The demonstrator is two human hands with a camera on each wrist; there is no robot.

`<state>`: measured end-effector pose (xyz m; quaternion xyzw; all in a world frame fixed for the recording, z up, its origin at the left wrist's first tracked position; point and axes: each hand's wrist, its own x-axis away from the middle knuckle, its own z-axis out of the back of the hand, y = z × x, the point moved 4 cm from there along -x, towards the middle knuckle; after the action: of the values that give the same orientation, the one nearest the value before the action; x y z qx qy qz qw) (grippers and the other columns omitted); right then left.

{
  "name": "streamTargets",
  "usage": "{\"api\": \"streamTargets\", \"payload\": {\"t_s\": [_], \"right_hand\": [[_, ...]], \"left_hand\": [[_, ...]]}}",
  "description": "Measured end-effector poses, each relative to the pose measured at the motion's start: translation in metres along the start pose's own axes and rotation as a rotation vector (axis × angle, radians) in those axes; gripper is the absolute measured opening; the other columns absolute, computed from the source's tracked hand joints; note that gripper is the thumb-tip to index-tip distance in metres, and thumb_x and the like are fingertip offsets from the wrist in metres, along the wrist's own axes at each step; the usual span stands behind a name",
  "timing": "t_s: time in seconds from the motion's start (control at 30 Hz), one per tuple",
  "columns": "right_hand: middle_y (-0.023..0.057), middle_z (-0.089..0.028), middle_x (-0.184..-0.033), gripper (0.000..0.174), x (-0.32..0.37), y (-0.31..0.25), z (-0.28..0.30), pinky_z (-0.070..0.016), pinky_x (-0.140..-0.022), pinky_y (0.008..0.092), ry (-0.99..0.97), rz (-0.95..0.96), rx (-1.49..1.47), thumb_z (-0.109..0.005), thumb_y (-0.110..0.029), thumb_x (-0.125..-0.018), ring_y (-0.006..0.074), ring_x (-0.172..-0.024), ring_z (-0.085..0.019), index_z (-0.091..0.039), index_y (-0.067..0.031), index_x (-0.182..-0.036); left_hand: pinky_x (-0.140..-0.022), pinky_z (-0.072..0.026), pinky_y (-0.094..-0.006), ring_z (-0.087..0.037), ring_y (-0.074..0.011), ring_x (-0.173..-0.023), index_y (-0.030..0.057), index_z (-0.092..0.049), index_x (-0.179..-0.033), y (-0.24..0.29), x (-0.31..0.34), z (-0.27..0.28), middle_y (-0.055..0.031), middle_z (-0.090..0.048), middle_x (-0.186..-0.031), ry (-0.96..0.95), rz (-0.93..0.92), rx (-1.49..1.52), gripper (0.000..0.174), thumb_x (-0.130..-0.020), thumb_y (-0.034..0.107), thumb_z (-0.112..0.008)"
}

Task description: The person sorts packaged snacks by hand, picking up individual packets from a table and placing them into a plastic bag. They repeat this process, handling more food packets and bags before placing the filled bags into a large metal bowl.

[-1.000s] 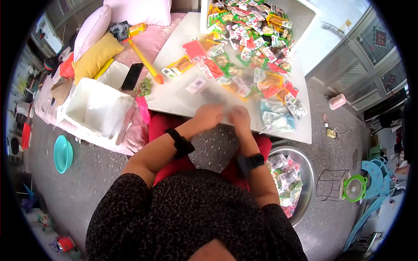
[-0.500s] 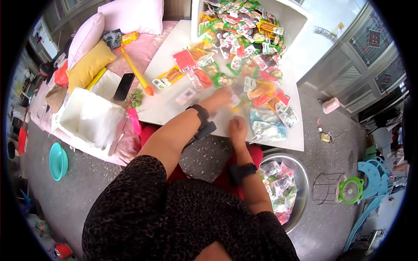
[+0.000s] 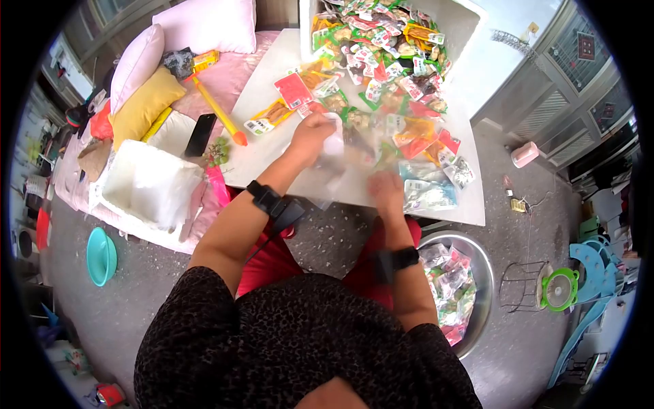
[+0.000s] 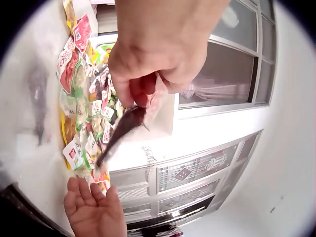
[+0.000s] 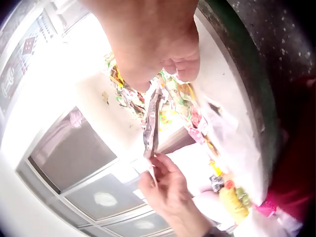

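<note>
My left hand (image 3: 310,133) is raised over the white table (image 3: 269,146) and pinches the top of a clear plastic bag (image 3: 335,146). In the left wrist view the bag (image 4: 148,116) hangs from that hand (image 4: 153,64) with a dark streak running down it. My right hand (image 3: 386,185) lies low at the table's near edge, just below the bag; its fingers (image 4: 94,197) look straight, with nothing seen in them. In the right wrist view the bag (image 5: 152,123) shows edge-on between the right hand (image 5: 163,49) and the left hand (image 5: 165,185). A pile of snack packets (image 3: 381,88) lies beyond both hands.
A white tub (image 3: 470,27) at the table's far end spills packets. Filled bags (image 3: 415,191) lie right of my right hand. A metal basin (image 3: 477,320) with bags stands on the floor at the right. A phone (image 3: 201,134), yellow stick (image 3: 216,105) and white box (image 3: 146,180) lie left.
My left hand has pulled back from the packet pile to the left and lifted the clear bag. My right hand has stayed at the table's near edge, shifting slightly right.
</note>
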<state>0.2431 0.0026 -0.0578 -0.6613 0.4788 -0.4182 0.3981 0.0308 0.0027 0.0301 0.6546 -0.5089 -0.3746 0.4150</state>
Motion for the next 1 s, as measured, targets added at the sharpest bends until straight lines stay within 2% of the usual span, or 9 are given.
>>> {"api": "streamTargets", "payload": {"t_s": [0.07, 0.2, 0.27, 0.37, 0.4, 0.5, 0.63, 0.77, 1.0], "right_hand": [[0.0073, -0.049, -0.096, 0.033, 0.007, -0.005, -0.007, -0.0443, -0.064, 0.0310, 0.012, -0.119, -0.146, -0.047, -0.025, -0.082, 0.0194, -0.081, -0.052, -0.039, -0.0042, -0.106], [0.0065, -0.051, -0.095, 0.026, 0.036, -0.029, -0.023, -0.0462, -0.060, 0.0312, -0.362, -0.231, -0.474, -0.047, -0.022, -0.082, 0.0217, -0.079, -0.055, -0.043, -0.0088, -0.103], [0.0071, -0.053, -0.090, 0.025, 0.041, -0.028, -0.008, -0.0472, -0.055, 0.0291, -0.410, -0.243, -0.401, -0.048, -0.018, -0.081, 0.0221, -0.074, -0.057, -0.044, -0.0080, -0.103], [0.0084, -0.056, -0.082, 0.019, 0.057, -0.032, 0.006, -0.0483, -0.047, 0.0253, -0.398, -0.281, -0.262, -0.048, -0.012, -0.081, 0.0224, -0.065, -0.059, -0.047, -0.0051, -0.099], [0.0087, -0.056, -0.082, 0.018, 0.061, -0.031, 0.013, -0.0486, -0.047, 0.0255, -0.395, -0.301, -0.221, -0.048, -0.012, -0.081, 0.0225, -0.065, -0.059, -0.047, -0.0045, -0.097], [0.0093, -0.056, -0.082, 0.012, 0.075, -0.027, 0.029, -0.0494, -0.047, 0.0262, -0.331, -0.282, -0.241, -0.046, -0.010, -0.081, 0.0223, -0.065, -0.059, -0.050, -0.0039, -0.091], [0.0098, -0.057, -0.080, 0.012, 0.085, -0.018, 0.055, -0.0497, -0.048, 0.0265, -0.122, -0.171, -0.285, -0.043, -0.010, -0.083, 0.0206, -0.065, -0.059, -0.050, -0.0050, -0.091], [0.0089, -0.058, -0.078, 0.013, 0.091, -0.023, 0.062, -0.0504, -0.052, 0.0271, 0.010, -0.084, -0.212, -0.042, -0.011, -0.084, 0.0188, -0.066, -0.059, -0.050, -0.0048, -0.091], [0.0080, -0.058, -0.079, 0.013, 0.094, -0.012, 0.052, -0.0500, -0.053, 0.0260, 0.070, -0.053, -0.194, -0.042, -0.011, -0.084, 0.0175, -0.067, -0.059, -0.050, -0.0046, -0.091]], "left_hand": [[-0.055, -0.0452, -0.0280, -0.055, -0.0151, -0.063, 0.0052, -0.047, -0.067, 0.019, 0.029, -0.007, -0.0063, -0.055, -0.070, -0.011, 0.117, 0.140, 0.008, -0.073, 0.005, -0.053], [-0.057, -0.0481, -0.0309, -0.055, -0.0165, -0.061, 0.0052, -0.047, -0.067, 0.013, 0.065, -0.007, -0.0075, -0.055, -0.072, -0.085, 0.244, 0.266, 0.008, -0.072, 0.002, -0.052], [-0.059, -0.0487, -0.0331, -0.055, -0.0178, -0.061, 0.0060, -0.048, -0.065, 0.003, 0.077, -0.005, -0.0078, -0.055, -0.071, -0.115, 0.298, 0.323, 0.009, -0.070, 0.001, -0.053], [-0.053, -0.0455, -0.0289, -0.054, -0.0154, -0.061, 0.0030, -0.052, -0.080, -0.016, 0.088, -0.001, -0.0078, -0.055, -0.074, -0.118, 0.306, 0.254, 0.008, -0.073, 0.006, -0.052], [-0.054, -0.0433, -0.0266, -0.053, -0.0138, -0.065, 0.0022, -0.053, -0.084, -0.019, 0.091, -0.001, -0.0073, -0.054, -0.076, -0.249, 0.287, 0.132, 0.012, -0.074, 0.008, -0.052], [-0.058, -0.0414, -0.0244, -0.052, -0.0114, -0.071, 0.0024, -0.053, -0.085, -0.032, 0.104, -0.004, -0.0057, -0.053, -0.078, -0.143, 0.182, -0.096, 0.016, -0.076, 0.016, -0.051], [-0.065, -0.0416, -0.0276, -0.050, -0.0192, -0.074, 0.0015, -0.050, -0.091, -0.026, 0.100, 0.000, -0.0105, -0.051, -0.085, -0.085, -0.098, -1.020, 0.030, -0.069, 0.019, -0.060], [-0.067, -0.0420, -0.0353, -0.050, -0.0276, -0.078, 0.0014, -0.051, -0.091, -0.042, 0.103, -0.010, -0.0162, -0.050, -0.085, -0.168, -0.317, -1.396, 0.032, -0.070, 0.026, -0.053], [-0.067, -0.0417, -0.0405, -0.051, -0.0320, -0.077, 0.0020, -0.051, -0.083, -0.064, 0.098, -0.006, -0.0165, -0.050, -0.084, -0.156, -0.059, -1.446, 0.021, -0.070, 0.018, -0.046]]}}
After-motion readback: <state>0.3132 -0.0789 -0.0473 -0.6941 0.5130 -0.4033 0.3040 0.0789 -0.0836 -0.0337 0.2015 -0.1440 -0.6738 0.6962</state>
